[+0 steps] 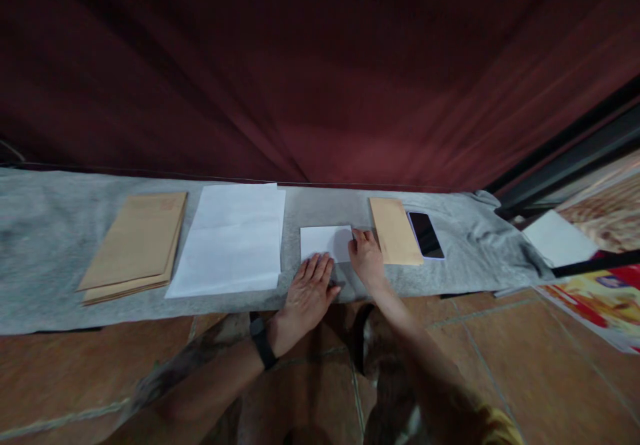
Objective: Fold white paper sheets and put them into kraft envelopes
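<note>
A small folded white sheet (323,240) lies on the grey cloth (45,245) in front of me. My left hand (306,295) rests flat on the cloth with its fingers stretched out and the fingertips on the sheet's near edge. My right hand (367,258) presses down on the sheet's right side with its fingers together and flat. Neither hand grips anything. A black band sits on my left wrist.
Left of the sheet lie a stack of white paper (233,238) and a pile of brown envelopes (135,245). A single brown envelope (395,230) and a dark phone (425,234) lie to the right. A dark red curtain hangs behind. Tiled floor and printed material (600,292) at right.
</note>
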Action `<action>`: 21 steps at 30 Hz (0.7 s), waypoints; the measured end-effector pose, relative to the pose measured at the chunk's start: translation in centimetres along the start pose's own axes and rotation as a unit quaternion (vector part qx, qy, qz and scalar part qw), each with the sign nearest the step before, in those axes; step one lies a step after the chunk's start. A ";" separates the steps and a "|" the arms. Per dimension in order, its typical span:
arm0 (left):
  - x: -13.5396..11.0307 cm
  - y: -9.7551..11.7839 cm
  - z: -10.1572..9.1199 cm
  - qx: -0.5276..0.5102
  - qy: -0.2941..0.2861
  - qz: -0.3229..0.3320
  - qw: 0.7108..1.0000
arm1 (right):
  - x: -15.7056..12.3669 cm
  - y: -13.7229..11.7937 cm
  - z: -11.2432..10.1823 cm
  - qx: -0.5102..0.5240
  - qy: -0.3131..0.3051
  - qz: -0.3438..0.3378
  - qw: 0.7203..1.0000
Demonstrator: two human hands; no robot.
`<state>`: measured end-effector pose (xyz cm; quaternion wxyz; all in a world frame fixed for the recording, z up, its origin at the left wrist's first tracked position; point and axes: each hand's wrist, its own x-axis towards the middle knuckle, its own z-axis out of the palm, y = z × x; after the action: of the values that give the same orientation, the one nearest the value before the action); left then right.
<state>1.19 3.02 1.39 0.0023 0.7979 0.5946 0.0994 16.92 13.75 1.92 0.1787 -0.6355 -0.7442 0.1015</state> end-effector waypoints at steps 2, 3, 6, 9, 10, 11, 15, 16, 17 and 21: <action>-0.3 0.1 0.2 0.005 -0.001 0.003 1.000 | -1.1 -0.8 0.1 0.029 0.007 -0.061 0.998; -0.4 0.1 0.4 0.009 -0.003 0.006 1.000 | -1.7 -1.2 0.2 0.050 -0.003 -0.100 0.994; -0.7 -0.1 0.6 0.021 -0.011 0.011 1.000 | -3.7 -1.9 0.9 0.100 -0.058 -0.200 0.973; -0.8 -0.4 0.5 0.025 -0.010 0.014 1.000 | -5.3 -1.5 1.4 0.093 -0.087 -0.243 0.962; -0.9 -0.5 0.4 0.025 -0.009 0.013 1.000 | -5.6 -1.2 1.4 0.080 -0.089 -0.247 0.961; -1.0 -0.5 0.3 0.025 -0.008 0.008 1.000 | -5.9 -0.9 1.5 0.065 -0.090 -0.251 0.962; -1.3 -0.7 0.4 0.031 -0.016 -0.033 0.999 | -6.6 0.5 1.1 0.008 -0.090 -0.271 0.958; -1.4 -0.7 0.4 0.031 -0.018 -0.041 0.999 | -6.7 0.8 1.0 -0.003 -0.088 -0.273 0.958; -1.5 -0.8 0.5 0.031 -0.020 -0.047 0.998 | -6.9 1.1 0.9 -0.012 -0.085 -0.273 0.958; -1.7 -0.8 0.7 0.035 -0.028 -0.062 0.997 | -7.5 2.2 0.5 -0.041 -0.072 -0.257 0.963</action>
<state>0.10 1.75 0.35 -0.0028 0.7615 0.6458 0.0553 19.71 6.81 -0.40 0.1189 -0.4211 -0.8967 0.0670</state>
